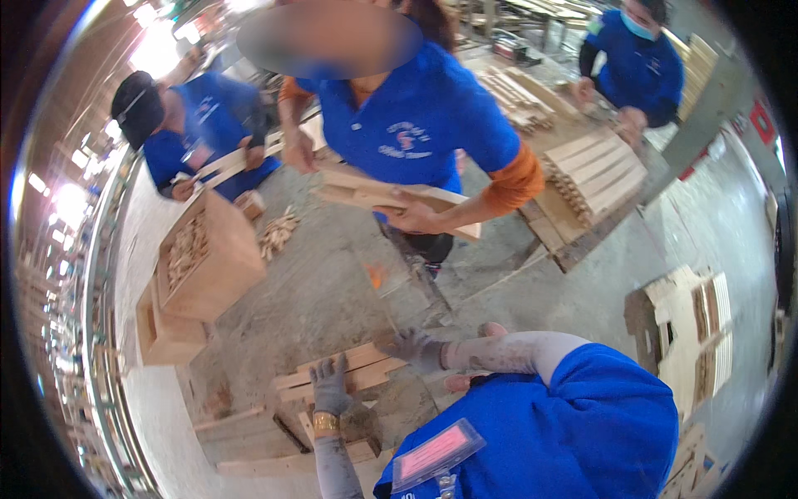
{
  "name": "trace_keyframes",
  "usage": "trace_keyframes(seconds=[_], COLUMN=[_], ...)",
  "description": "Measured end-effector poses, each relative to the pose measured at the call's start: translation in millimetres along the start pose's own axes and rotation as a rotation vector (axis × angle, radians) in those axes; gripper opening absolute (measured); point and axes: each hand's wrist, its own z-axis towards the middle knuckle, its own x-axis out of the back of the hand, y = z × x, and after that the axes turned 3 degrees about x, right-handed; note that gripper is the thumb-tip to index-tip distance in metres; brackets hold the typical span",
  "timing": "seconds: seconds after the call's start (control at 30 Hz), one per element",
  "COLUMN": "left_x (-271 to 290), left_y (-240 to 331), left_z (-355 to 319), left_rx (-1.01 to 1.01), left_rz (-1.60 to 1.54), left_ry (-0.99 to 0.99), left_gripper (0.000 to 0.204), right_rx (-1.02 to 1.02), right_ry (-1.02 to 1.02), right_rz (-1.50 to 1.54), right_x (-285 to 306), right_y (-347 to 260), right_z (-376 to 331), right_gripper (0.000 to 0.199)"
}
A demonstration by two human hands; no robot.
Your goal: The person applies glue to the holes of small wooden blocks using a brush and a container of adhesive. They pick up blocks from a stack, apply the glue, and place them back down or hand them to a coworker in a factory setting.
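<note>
Both my grey-gloved hands are on the small stack of pale wooden slats low in the middle: left hand clamped over its near edge, right hand gripping its right end. Stack's gathered, not yet lifted; more loose boards wait nearer left.

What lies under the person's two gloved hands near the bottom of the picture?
A small bundle of pale wooden slats lies under both: the left hand rests on its middle, the right hand grips its right end. More boards lie below; what the bundle rests on is hidden.
</note>
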Motion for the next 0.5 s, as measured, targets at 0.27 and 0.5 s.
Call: trace_keyframes(seconds=[0.27, 0.5], left_x=[-9, -7], left_y=[14, 31], left_z=[-1, -6], left_rx=[0.137, 0.182], left_rz=[-0.052, -0.029], left_ry=[0.012, -0.026], left_gripper=[0.094, 0.098], right_rx=[-0.059, -0.037], right_ry=[0.006, 0.065], right_rz=[-0.085, 0.052], right_x=[0, 8], right_y=[-1, -3], right_z=[1, -4], right_gripper=[0.073, 0.075])
